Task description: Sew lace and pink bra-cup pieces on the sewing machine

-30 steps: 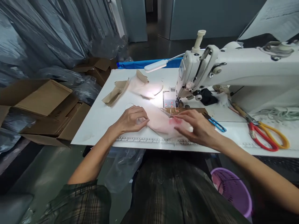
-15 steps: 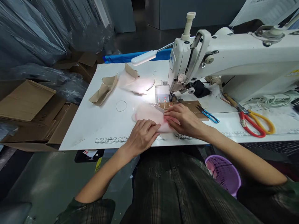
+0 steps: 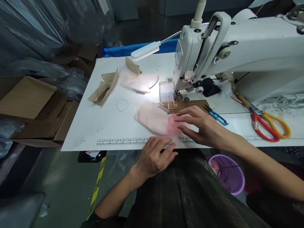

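**Hands on a pink fabric piece at a sewing table**

On the far left, beside the white table (image 3: pixel 99 126), stand open cardboard boxes (image 3: pixel 30 107). On the table's left part lie folded brown paper pieces (image 3: pixel 104 87) and, just beside them under the lamp (image 3: pixel 145 50), a pale fabric piece (image 3: pixel 140 80). A printed ruler strip (image 3: pixel 121 141) runs along the near edge.

At centre, the left hand (image 3: pixel 154 156) sits at the table's near edge, fingers loosely curled, its fingertips at the near edge of the pink fabric piece (image 3: pixel 156 120); whether it pinches the cloth cannot be told. The pink fabric piece lies flat on the table in front of the needle area, its far end against a brown cardboard guide (image 3: pixel 187 104).

The right hand (image 3: pixel 201 126) rests on the right end of the pink fabric piece, fingers spread and extended, palm down.

Further right lie blue thread snips (image 3: pixel 217 115), just beside the guide, then red and yellow scissors (image 3: pixel 270 125). The white sewing machine (image 3: pixel 237 50) spans the rear right. Below the table stands a purple basket (image 3: pixel 228 177).
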Tool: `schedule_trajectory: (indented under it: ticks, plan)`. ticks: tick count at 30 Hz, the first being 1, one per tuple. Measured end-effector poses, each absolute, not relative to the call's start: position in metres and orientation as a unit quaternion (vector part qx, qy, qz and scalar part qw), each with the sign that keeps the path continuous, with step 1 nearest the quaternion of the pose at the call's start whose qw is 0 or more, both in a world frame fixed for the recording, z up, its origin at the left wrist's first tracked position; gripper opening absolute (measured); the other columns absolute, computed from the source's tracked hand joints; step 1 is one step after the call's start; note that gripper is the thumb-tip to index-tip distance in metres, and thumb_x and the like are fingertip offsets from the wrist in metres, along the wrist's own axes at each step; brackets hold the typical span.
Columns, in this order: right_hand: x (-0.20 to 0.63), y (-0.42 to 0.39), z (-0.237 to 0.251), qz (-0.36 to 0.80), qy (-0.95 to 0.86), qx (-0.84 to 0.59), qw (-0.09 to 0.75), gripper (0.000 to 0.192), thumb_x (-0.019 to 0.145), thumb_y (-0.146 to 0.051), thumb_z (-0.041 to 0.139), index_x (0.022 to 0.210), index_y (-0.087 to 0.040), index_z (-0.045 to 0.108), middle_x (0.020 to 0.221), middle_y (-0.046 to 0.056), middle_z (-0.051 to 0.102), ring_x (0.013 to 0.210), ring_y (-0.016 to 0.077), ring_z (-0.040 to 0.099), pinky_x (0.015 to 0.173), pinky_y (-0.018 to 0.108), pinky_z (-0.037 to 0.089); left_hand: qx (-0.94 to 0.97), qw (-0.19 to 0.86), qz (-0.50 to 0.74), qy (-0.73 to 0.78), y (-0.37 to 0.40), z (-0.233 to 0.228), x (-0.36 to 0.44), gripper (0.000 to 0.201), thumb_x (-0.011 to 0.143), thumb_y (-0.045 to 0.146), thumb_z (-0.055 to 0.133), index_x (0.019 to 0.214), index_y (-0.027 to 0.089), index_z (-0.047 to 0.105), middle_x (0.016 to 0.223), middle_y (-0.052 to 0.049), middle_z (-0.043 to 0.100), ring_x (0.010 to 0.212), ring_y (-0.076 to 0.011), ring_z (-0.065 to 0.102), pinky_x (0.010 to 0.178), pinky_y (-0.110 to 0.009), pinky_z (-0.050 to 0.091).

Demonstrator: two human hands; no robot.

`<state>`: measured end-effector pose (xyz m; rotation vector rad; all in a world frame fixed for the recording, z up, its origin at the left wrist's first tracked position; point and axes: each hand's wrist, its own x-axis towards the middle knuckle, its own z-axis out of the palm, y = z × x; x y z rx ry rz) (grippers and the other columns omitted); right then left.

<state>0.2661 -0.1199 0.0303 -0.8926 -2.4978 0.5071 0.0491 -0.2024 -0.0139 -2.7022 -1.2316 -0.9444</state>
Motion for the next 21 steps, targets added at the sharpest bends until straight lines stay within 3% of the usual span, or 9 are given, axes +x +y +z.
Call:
schedule_trajectory:
  ticks: [5,9,17,21]
  plan:
    - [0.207,-0.083,0.026,0.208,-0.941,-0.198,0.181,0.053,0.086,-0.040,0.067,0.132,-0.016,0.057,0.128,0.013,0.057,0.115,0.0288,0.050,0.099,0.048,0.042,-0.856,0.015,-0.304,-0.418,-0.209,-0.016,0.078,0.028,0.088,0.034,0.066,0.110,0.016,0.064,0.103,-0.008,0.071,0.088,-0.0202,0.065,0.077,-0.034,0.051]
    - [0.179,-0.076,0.026,0.185,-0.955,-0.202,0.114,0.070,0.075,-0.046,0.075,0.134,-0.013,0.055,0.127,0.017,0.055,0.110,0.0333,0.049,0.090,0.051,0.044,-0.819,0.016,-0.337,-0.463,-0.210,-0.022,0.078,0.014,0.088,0.026,0.066,0.099,0.018,0.065,0.094,-0.003,0.071,0.078,-0.0161,0.064,0.071,-0.031,0.049]
    - [0.211,-0.091,0.008,0.193,-0.943,-0.245,0.118,0.038,0.081,-0.037,0.070,0.110,-0.014,0.064,0.109,0.012,0.060,0.097,0.0254,0.055,0.081,0.038,0.045,-0.812,-0.010,-0.334,-0.478,-0.218,-0.036,0.064,0.011,0.088,0.017,0.064,0.099,0.018,0.066,0.093,-0.003,0.072,0.081,-0.0154,0.067,0.078,-0.034,0.050]
    - [0.220,-0.098,-0.006,0.193,-0.932,-0.257,0.167,0.016,0.088,-0.024,0.055,0.096,-0.012,0.063,0.106,0.014,0.061,0.095,0.0240,0.054,0.081,0.037,0.044,-0.803,-0.021,-0.347,-0.484,-0.217,-0.035,0.066,0.012,0.086,0.015,0.066,0.097,0.018,0.066,0.092,-0.002,0.073,0.084,-0.0157,0.069,0.077,-0.033,0.050]
